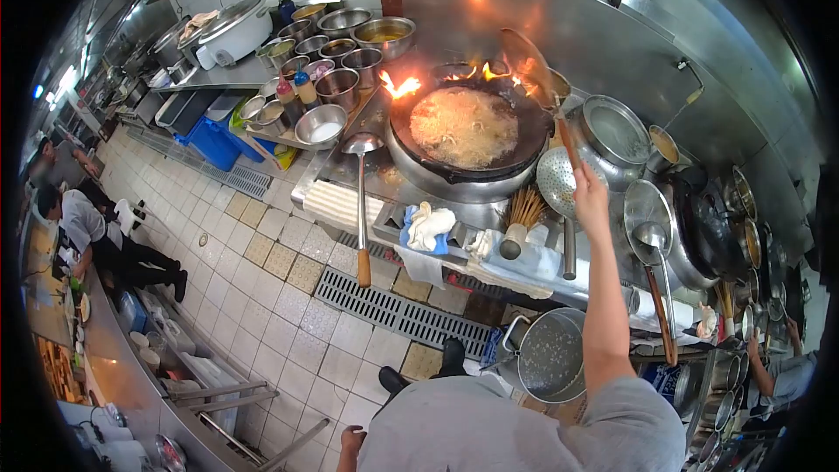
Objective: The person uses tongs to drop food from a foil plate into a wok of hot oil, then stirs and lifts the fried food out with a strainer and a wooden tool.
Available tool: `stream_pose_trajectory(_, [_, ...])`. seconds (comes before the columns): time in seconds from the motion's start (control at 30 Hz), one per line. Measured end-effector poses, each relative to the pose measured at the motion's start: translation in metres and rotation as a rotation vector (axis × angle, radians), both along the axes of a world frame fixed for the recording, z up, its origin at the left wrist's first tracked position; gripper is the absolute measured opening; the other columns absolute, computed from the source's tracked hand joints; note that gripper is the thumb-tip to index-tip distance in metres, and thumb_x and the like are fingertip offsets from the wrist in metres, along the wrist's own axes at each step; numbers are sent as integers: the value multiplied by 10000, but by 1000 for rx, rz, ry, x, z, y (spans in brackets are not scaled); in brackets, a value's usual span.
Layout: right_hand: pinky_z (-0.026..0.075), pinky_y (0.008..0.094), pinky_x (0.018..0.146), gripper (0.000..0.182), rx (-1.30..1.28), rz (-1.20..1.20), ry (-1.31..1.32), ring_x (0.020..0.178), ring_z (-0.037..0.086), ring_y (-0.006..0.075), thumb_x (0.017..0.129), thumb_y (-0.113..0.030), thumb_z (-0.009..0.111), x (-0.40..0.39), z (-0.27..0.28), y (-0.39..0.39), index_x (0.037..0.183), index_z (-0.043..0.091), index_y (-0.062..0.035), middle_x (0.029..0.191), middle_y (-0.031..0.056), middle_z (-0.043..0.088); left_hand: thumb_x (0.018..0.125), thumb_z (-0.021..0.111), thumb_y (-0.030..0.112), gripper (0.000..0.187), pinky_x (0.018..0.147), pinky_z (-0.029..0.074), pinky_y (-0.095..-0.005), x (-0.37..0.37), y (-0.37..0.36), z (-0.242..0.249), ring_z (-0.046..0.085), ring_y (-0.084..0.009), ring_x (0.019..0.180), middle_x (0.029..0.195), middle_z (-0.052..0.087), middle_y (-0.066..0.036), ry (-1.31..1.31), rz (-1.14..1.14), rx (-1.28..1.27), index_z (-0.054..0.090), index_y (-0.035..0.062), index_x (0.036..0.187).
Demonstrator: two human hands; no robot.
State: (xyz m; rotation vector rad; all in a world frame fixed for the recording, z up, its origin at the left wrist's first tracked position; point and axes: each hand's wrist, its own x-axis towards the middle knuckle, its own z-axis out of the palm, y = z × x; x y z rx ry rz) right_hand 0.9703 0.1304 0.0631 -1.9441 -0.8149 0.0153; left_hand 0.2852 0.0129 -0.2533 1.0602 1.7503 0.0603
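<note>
My right hand is closed around the wooden handle of a wide round strainer. The strainer is tilted up at the back right rim of a black wok. Pale, foaming oil bubbles in the wok, and flames rise along its back edge. Below my right hand, a perforated skimmer rests on the stove. My left hand hangs low beside my body, away from the stove; its fingers are mostly hidden.
A ladle overhangs the stove's front edge, left of a bamboo brush and a crumpled cloth. Metal bowls crowd the left side. At my feet stands a large pot. Another person works at the far-left counter.
</note>
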Motion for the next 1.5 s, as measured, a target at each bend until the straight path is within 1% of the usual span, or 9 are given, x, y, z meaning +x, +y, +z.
stream_pose_trajectory(0.43, [437, 334, 807, 345, -76, 222, 53, 927, 590, 335, 868, -226, 489, -85, -22, 59, 1145, 545, -29, 991, 216, 610, 690, 559, -37, 382, 419, 455, -268, -14, 67, -21, 581, -175, 520, 692, 599, -118, -217, 60, 58, 510, 4, 1067])
stream_pose_trajectory(0.53, [412, 293, 503, 299, -66, 266, 429, 534, 533, 178, 876, -246, 498, -70, -56, 91, 1030, 588, -6, 650, 78, 583, 689, 563, -40, 388, 430, 463, -275, -22, 58, -22, 583, -182, 524, 684, 600, -122, -214, 60, -20, 512, 15, 1069])
stream_pose_trajectory(0.63, [338, 278, 422, 277, -10, 268, 681, 447, 433, 126, 879, -248, 498, -83, -25, 93, 955, 602, -2, 569, 16, 504, 692, 570, -43, 384, 436, 467, -280, -30, 46, -22, 588, -188, 533, 675, 599, -121, -200, -4, -120, 513, 14, 1067])
stream_pose_trajectory(0.77, [357, 259, 438, 294, 171, 248, 113, 443, 438, 113, 884, -250, 494, -98, -59, 80, 1061, 591, -37, 547, 12, 477, 689, 600, -44, 376, 435, 472, -306, -27, 33, 1, 590, -196, 526, 668, 605, -114, -71, -153, -114, 519, 14, 1051])
stream_pose_trajectory(0.9, [394, 301, 464, 305, -77, 200, 526, 477, 476, 145, 877, -258, 497, -109, -30, 70, 1067, 595, -41, 542, 34, 491, 687, 598, -48, 362, 436, 477, -308, -27, 31, 9, 593, -201, 527, 676, 607, -114, -43, -189, -149, 530, 19, 1036])
stream_pose_trajectory(0.97, [392, 263, 485, 356, -56, 226, 347, 529, 478, 106, 885, -246, 507, -96, -20, 72, 1165, 549, -30, 629, 43, 546, 687, 598, -49, 358, 436, 478, -309, -27, 33, 11, 594, -202, 527, 678, 607, -114, -38, -190, -156, 533, 20, 1033])
stream_pose_trajectory(1.07, [454, 287, 645, 343, 3, 174, -69, 697, 578, 157, 874, -219, 506, -107, -12, 48, 1151, 554, -22, 775, 123, 627, 688, 594, -55, 354, 432, 477, -300, -22, 41, 13, 592, -197, 522, 670, 604, -117, -51, -176, -56, 533, 15, 1029])
stream_pose_trajectory(1.13, [437, 389, 819, 338, -48, 135, 37, 976, 561, 381, 847, -239, 492, -110, -21, 37, 1130, 570, -71, 996, 237, 596, 688, 593, -55, 355, 432, 478, -301, -25, 45, -6, 593, -197, 524, 670, 604, -116, -91, -125, -74, 532, 13, 1031])
stream_pose_trajectory(1.5, [447, 409, 811, 343, -138, 115, -20, 932, 566, 397, 841, -247, 487, -103, -32, 31, 1110, 576, -54, 948, 247, 599, 656, 612, -51, 392, 461, 500, -312, -22, 48, -5, 610, -206, 559, 684, 602, -114, -73, -169, -89, 536, 24, 1034])
